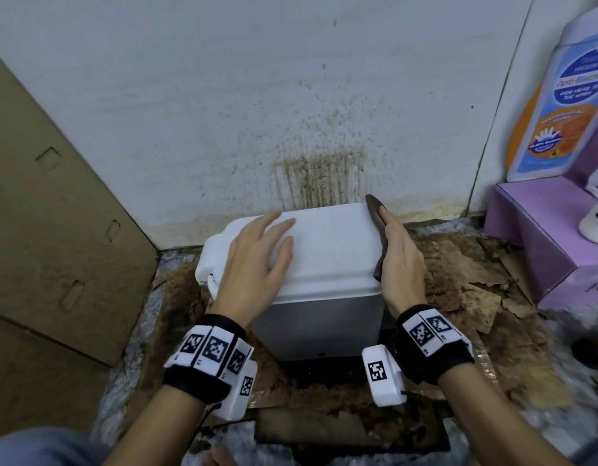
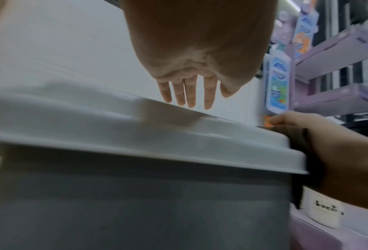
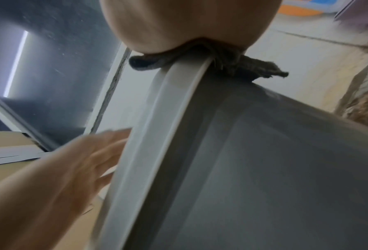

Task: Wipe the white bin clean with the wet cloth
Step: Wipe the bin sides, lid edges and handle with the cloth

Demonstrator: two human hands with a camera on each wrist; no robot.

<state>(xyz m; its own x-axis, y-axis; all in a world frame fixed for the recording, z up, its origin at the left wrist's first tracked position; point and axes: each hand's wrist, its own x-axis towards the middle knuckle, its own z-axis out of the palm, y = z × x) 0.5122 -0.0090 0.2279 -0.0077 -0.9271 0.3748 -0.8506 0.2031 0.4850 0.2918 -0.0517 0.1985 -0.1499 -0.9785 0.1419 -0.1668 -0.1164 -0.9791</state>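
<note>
The white bin stands on the floor against the wall, lid closed, its grey side facing me. My left hand lies flat on the left part of the lid with fingers spread and straight; in the left wrist view the fingers reach over the lid. My right hand holds a dark brown cloth against the lid's right edge. The cloth is bunched under the palm on the rim, and its far end sticks out past my fingers. The right fingers are mostly hidden.
A brown stain streaks the white wall just behind the bin. A large cardboard box leans at the left. At the right stand a purple box, a big soap bottle and a white cup. Torn soggy cardboard covers the floor.
</note>
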